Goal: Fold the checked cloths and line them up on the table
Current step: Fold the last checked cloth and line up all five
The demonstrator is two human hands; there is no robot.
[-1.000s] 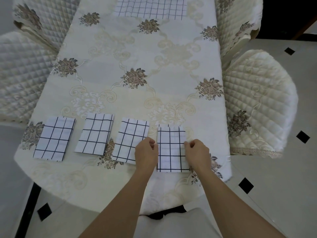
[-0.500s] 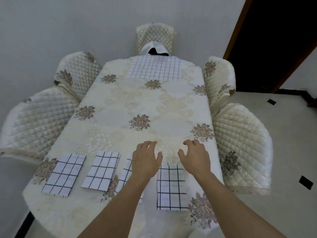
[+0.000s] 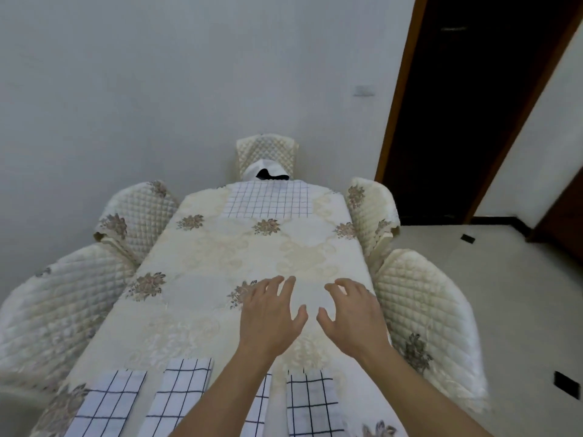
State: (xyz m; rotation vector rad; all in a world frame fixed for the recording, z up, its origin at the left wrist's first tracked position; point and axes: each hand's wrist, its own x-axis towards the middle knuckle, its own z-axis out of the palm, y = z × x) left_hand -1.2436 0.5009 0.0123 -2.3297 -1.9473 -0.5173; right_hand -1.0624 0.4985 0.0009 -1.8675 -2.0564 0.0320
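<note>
White checked in dark lines: four folded cloths (image 3: 176,395) in a row along the near edge of the table (image 3: 220,263), one partly hidden under the left forearm. At the far end, a flat cloth (image 3: 268,200), unfolded. Over the middle, left hand (image 3: 268,320) and right hand (image 3: 353,316) side by side but apart, fingers spread and loosely bent, holding nothing.
</note>
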